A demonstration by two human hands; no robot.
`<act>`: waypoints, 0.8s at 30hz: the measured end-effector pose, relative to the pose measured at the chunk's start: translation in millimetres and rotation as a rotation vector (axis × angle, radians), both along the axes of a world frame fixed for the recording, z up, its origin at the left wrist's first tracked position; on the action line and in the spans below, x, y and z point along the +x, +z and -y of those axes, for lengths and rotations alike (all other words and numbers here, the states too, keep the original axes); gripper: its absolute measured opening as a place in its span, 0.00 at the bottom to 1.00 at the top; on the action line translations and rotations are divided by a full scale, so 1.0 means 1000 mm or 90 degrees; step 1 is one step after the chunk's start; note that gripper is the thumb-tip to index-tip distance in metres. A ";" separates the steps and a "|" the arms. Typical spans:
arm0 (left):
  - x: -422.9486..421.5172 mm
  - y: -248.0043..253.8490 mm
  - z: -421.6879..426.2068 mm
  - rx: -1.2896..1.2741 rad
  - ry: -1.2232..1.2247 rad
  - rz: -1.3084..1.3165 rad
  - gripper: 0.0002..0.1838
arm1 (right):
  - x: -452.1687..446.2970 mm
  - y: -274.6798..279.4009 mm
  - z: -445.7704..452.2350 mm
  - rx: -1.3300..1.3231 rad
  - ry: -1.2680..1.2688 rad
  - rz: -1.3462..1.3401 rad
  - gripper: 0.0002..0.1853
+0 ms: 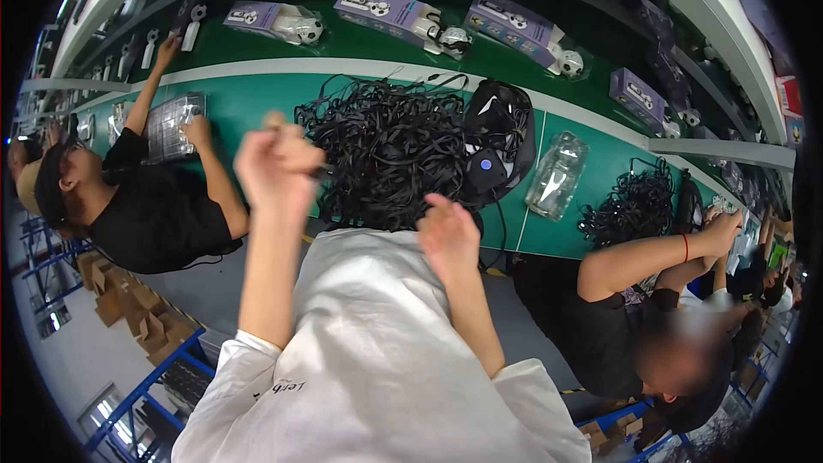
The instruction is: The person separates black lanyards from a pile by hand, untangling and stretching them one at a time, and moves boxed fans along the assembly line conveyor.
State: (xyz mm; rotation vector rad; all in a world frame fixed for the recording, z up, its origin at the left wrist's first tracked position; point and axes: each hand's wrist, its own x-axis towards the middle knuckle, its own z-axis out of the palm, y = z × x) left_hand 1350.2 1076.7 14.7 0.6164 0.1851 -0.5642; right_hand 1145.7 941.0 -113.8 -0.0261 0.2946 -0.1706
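Observation:
A large tangled heap of black straps (386,150) lies on the green bench in front of me. My left hand (279,163) is raised at the heap's left edge, blurred by motion, with its fingers curled in. A small dark bit shows by its fingertips; what it is I cannot make out. Lower down, my right hand (450,238) is at the heap's near right edge, fingers bent and drawn together. Whatever may be between them is hidden. Right of the heap sits a black mesh bag (501,141) with a round blue mark and dark contents.
Clear plastic trays (557,176) lie right of the bag, before a smaller strap pile (630,206). Purple boxes (514,30) with football-patterned items line the dark green strip behind. Co-workers sit at my left (163,206) and right (617,317).

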 end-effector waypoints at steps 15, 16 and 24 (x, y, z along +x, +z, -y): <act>0.153 -0.070 -0.020 0.477 -0.195 0.419 0.18 | 0.047 -0.065 0.012 -0.897 -0.021 -0.649 0.11; 0.177 -0.079 -0.014 0.468 -0.170 0.483 0.19 | 0.046 -0.055 0.007 -0.875 -0.014 -0.644 0.11; 0.309 -0.157 0.066 0.626 0.066 0.824 0.17 | 0.055 0.003 -0.029 -0.847 -0.138 -0.593 0.08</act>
